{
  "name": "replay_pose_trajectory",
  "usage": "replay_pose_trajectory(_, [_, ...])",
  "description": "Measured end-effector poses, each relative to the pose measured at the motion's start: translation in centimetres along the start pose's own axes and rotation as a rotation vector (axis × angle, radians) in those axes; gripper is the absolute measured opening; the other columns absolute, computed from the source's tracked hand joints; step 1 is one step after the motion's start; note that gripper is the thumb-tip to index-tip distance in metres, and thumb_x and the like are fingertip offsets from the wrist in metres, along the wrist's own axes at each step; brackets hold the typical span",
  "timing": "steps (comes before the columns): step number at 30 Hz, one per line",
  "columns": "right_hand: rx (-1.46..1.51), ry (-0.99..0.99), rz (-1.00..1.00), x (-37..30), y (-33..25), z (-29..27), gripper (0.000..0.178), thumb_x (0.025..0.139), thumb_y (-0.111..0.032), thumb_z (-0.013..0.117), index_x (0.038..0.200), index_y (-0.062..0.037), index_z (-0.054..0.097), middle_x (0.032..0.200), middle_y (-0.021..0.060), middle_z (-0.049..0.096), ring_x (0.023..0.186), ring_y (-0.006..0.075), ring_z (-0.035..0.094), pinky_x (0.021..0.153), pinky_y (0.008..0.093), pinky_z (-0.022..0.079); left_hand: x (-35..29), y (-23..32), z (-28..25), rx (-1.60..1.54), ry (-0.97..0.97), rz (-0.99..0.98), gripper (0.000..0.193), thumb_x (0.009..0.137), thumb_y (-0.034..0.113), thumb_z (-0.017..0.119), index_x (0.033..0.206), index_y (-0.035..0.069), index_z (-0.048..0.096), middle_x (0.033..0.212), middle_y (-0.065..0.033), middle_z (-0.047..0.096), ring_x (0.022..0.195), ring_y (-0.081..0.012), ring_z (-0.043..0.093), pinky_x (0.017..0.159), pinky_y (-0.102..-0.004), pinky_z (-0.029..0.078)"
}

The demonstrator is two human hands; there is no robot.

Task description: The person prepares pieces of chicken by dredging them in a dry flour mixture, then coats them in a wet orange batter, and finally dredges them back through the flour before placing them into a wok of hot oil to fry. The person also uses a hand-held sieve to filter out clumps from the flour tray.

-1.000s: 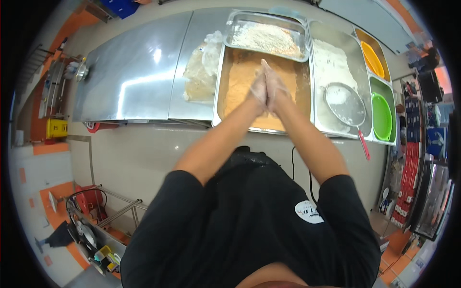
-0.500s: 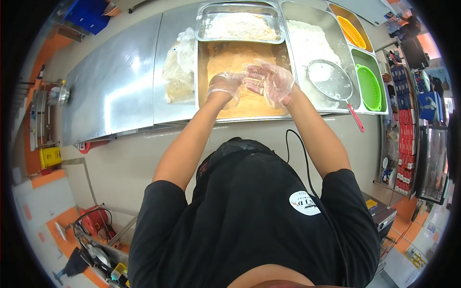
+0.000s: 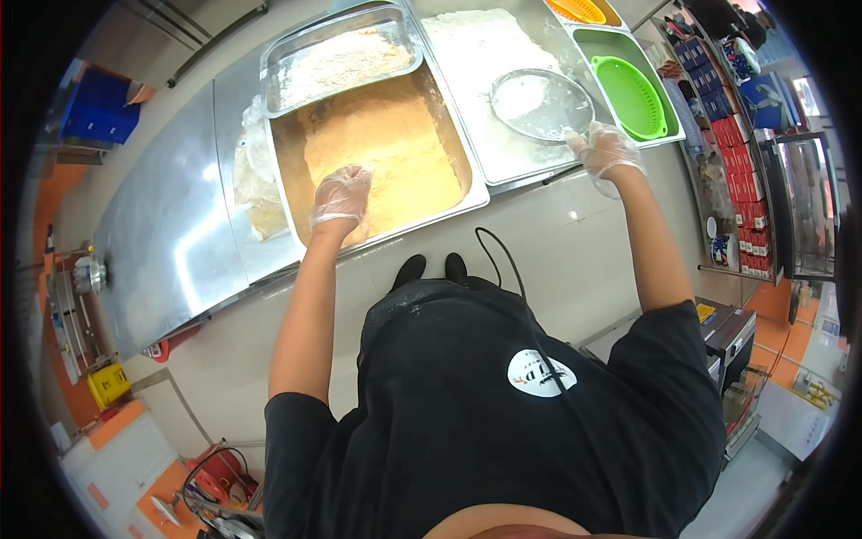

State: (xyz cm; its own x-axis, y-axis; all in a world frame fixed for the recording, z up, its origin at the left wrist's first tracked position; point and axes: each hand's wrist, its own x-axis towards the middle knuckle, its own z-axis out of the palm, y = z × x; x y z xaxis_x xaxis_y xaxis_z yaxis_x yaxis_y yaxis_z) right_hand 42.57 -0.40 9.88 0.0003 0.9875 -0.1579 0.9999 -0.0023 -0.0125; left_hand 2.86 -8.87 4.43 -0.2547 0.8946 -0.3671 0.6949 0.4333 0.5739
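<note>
My left hand (image 3: pixel 342 194), in a clear plastic glove, is over the near part of a deep metal tray (image 3: pixel 289 166) holding orange-yellow powder (image 3: pixel 395 148). Its fingers are curled in; whatever they hold, if anything, is hidden. My right hand (image 3: pixel 608 154), gloved the same way, is closed round the handle of a round mesh sieve (image 3: pixel 541 103), and the red handle is hidden by it. The sieve lies over a metal tray of white powder (image 3: pixel 476 40).
A shallower tray (image 3: pixel 269 76) of pale crumbly flour rests across the deep tray's far end. A plastic bag (image 3: pixel 254 184) lies to the left on the steel counter (image 3: pixel 157 234). Green (image 3: pixel 628 97) and orange baskets (image 3: pixel 577 9) sit at the right. A black cable (image 3: pixel 516 260) hangs in front of me.
My hands have parted: the right has gone right to the sieve's handle and closed on it, while the left stays over the orange-yellow powder, fingers curled. The view has turned and shifted right.
</note>
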Motion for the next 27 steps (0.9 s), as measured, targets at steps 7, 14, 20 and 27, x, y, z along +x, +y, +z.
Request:
replay_pose_trajectory(7, [0.045, -0.221, -0.057, 1.6, 4.1, -0.5, 0.045, 0.094, -0.039, 0.048, 0.106, 0.0018, 0.063, 0.111, 0.0261, 0.060, 0.107, 0.0374, 0.058, 0.093, 0.0441, 0.044, -1.4, 1.5, 1.6, 0.066, 0.055, 0.009, 0.046, 0.087, 0.045, 0.051, 0.101, 0.005, 0.067, 0.097, -0.0209, 0.066, 0.094, -0.0360, 0.063, 0.081, -0.0397, 0.047])
replay_pose_trajectory(14, [0.096, -0.097, -0.036, 0.9, 4.5, -2.8, 0.043, 0.095, -0.037, 0.046, 0.102, 0.0026, 0.063, 0.110, 0.0281, 0.060, 0.104, 0.0393, 0.059, 0.092, 0.0453, 0.045, -2.9, 5.3, 0.8, 0.023, -0.037, -0.093, 0.049, 0.087, 0.045, 0.051, 0.107, 0.003, 0.066, 0.095, -0.0219, 0.066, 0.089, -0.0358, 0.063, 0.080, -0.0378, 0.048])
replay_pose_trajectory(20, [-0.183, -0.205, -0.359, 14.6, -0.2, 4.7, 0.033, 0.088, -0.022, 0.048, 0.096, 0.0035, 0.066, 0.106, 0.0290, 0.061, 0.101, 0.0372, 0.061, 0.091, 0.0435, 0.046, -2.3, 2.0, 3.6, -0.077, 0.143, -0.062, 0.048, 0.088, 0.044, 0.054, 0.109, 0.002, 0.066, 0.093, -0.0176, 0.069, 0.086, -0.0308, 0.065, 0.079, -0.0358, 0.048])
replay_pose_trajectory(27, [0.261, -0.160, -0.304, 18.5, -1.0, -1.7, 0.036, 0.083, -0.029, 0.064, 0.109, -0.0045, 0.066, 0.105, 0.0160, 0.068, 0.099, 0.0188, 0.064, 0.088, 0.0337, 0.050, -3.8, -1.1, 2.1, -0.222, 0.134, -0.134, 0.046, 0.087, 0.039, 0.061, 0.114, 0.001, 0.064, 0.093, -0.0091, 0.069, 0.086, -0.0141, 0.062, 0.078, -0.0283, 0.047])
